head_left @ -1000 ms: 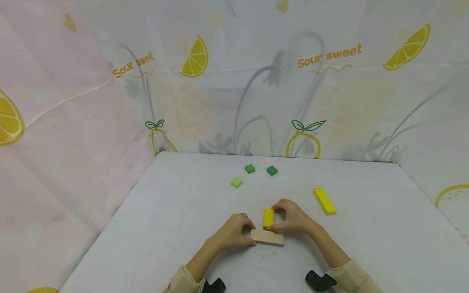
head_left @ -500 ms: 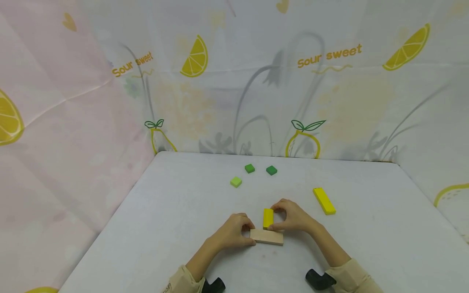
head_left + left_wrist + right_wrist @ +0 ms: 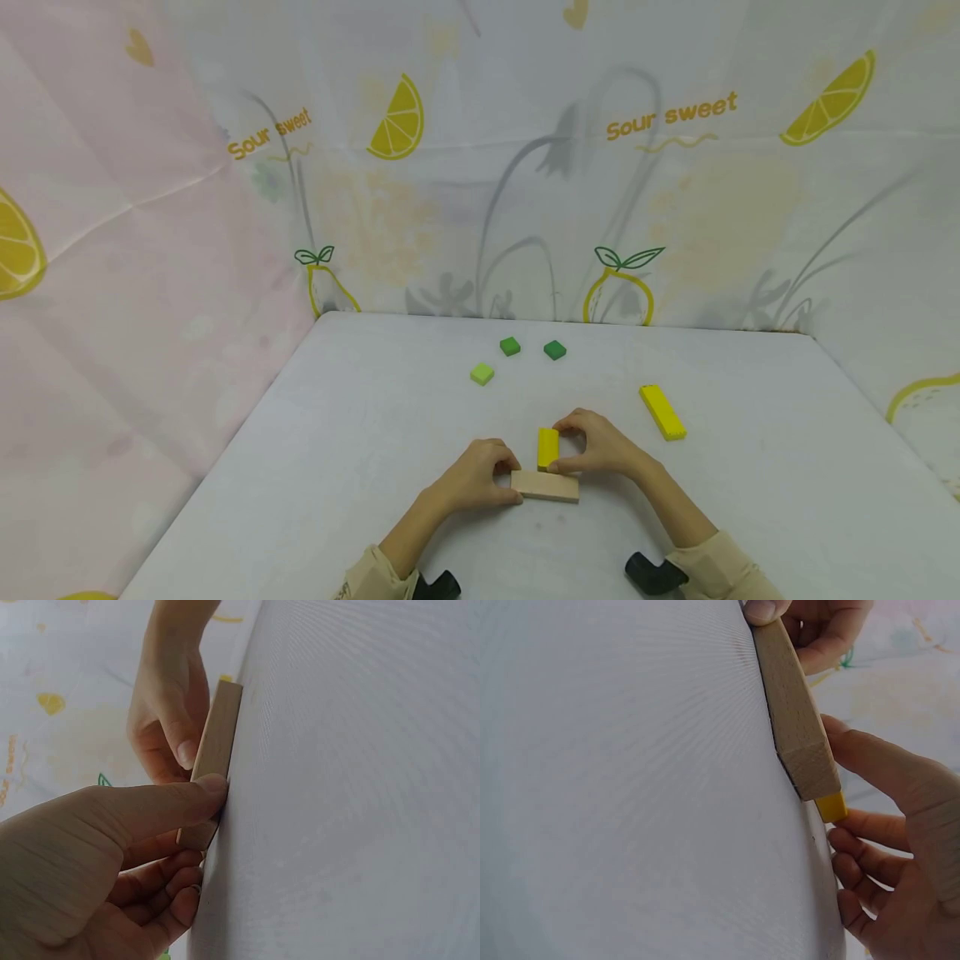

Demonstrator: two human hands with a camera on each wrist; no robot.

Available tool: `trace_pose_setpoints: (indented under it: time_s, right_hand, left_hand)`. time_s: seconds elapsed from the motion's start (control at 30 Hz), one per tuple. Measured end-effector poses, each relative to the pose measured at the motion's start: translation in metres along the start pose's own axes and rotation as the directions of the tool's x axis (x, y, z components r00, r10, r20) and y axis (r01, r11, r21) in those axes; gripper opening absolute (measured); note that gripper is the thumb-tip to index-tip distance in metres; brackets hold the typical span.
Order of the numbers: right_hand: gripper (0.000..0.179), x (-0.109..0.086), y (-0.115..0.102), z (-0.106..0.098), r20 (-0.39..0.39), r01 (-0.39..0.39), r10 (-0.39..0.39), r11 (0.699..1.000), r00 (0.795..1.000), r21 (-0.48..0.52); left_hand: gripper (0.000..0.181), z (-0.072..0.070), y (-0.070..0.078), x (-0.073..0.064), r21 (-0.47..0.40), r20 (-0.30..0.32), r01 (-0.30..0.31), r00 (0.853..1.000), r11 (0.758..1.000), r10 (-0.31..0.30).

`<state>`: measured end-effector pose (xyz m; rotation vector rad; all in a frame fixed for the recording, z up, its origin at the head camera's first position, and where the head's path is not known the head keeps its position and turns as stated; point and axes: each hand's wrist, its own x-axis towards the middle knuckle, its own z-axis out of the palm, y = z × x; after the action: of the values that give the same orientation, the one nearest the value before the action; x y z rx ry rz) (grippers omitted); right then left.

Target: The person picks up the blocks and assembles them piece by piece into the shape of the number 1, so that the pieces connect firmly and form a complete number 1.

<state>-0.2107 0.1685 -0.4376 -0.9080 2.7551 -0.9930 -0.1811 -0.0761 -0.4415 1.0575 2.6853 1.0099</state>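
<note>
Wooden block [image 3: 545,487] being pinched by left hand [image 3: 474,476]
Beyond it, the short yellow block [image 3: 547,448] is being pinched by the right hand [image 3: 602,445].

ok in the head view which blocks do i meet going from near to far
Plain wooden block → yellow block held by the right hand → longer-looking yellow block → light green block → medium green block and dark green block, about level.
</note>
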Motion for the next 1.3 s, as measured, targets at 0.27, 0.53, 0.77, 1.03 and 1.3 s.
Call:
trace_pose_setpoints:
  time_s: [0.27,0.53,0.77,1.03,1.3]
  right_hand:
    - [0.054,-0.0009,0.0005,0.0007,0.000,-0.001,0.001,1.000,1.000,0.010]
    - [0.054,-0.0025,0.0015,0.0014,0.016,0.006,-0.006,1.000,1.000,0.013]
    - [0.052,-0.0026,0.0014,0.0023,0.016,0.021,-0.021,1.000,1.000,0.013]
    - [0.050,-0.0035,-0.0009,0.0036,0.000,0.032,-0.032,0.999,0.999,0.012]
    - [0.050,-0.0029,-0.0035,0.0064,-0.017,0.016,-0.016,1.000,1.000,-0.025]
  left_hand:
    - [0.027,0.0002,-0.0001,0.0005,-0.010,0.003,-0.003,1.000,1.000,0.003]
    - [0.026,-0.0002,0.0011,0.0000,-0.020,0.000,-0.005,1.000,1.000,0.005]
    - [0.026,-0.0001,0.0009,0.0003,-0.015,-0.010,-0.015,1.000,1.000,0.015]
    - [0.027,0.0010,-0.0001,0.0004,-0.003,-0.004,-0.008,1.000,1.000,0.008]
    - [0.027,0.0009,0.0002,0.0000,-0.011,-0.004,-0.004,1.000,1.000,0.004]
